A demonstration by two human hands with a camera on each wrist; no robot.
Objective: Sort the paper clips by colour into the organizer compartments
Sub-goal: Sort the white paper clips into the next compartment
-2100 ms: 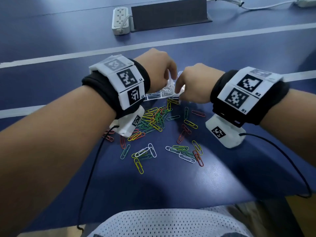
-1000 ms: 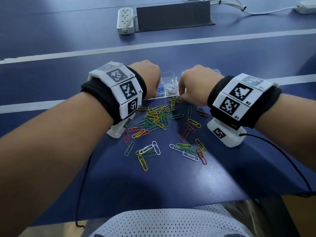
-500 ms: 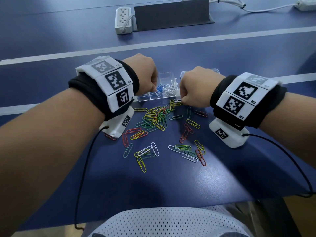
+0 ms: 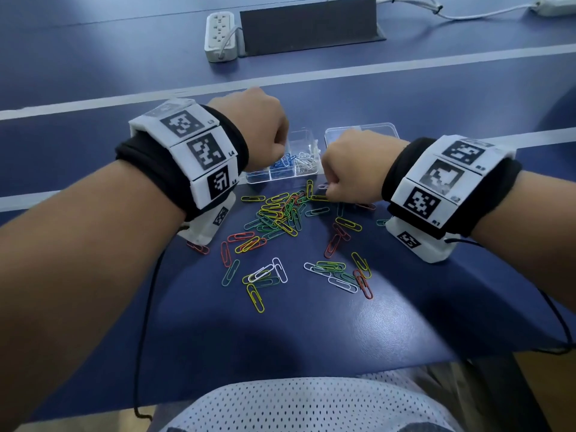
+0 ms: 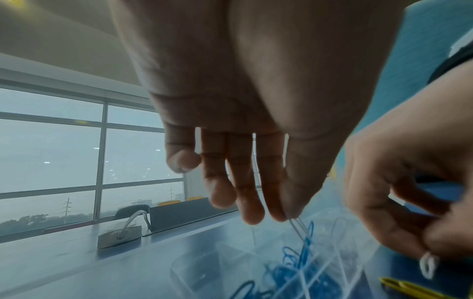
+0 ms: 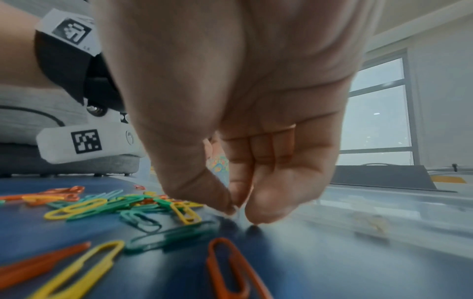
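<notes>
A heap of green, yellow, orange and white paper clips (image 4: 280,213) lies on the blue table, just in front of the clear organizer (image 4: 255,177). One compartment holds blue clips (image 4: 285,162) and the one to its right holds white clips (image 4: 307,160). My left hand (image 5: 291,217) hovers above the blue clips (image 5: 294,269), thumb and forefinger pinching a white clip (image 5: 299,226). My right hand (image 6: 239,210) is down at the heap's far right edge (image 4: 327,190), its thumb and fingers pinching a small white clip (image 5: 427,265).
Loose clips (image 4: 336,272) lie scattered nearer me. A clear lid (image 4: 361,130) sits behind my right hand. A white power strip (image 4: 219,35) and a dark grey panel (image 4: 308,24) stand at the back. The table's front edge is near my lap.
My right hand has dropped from over the organizer to the far edge of the heap and closed its fingertips there. My left hand stays over the organizer, shifted a little left.
</notes>
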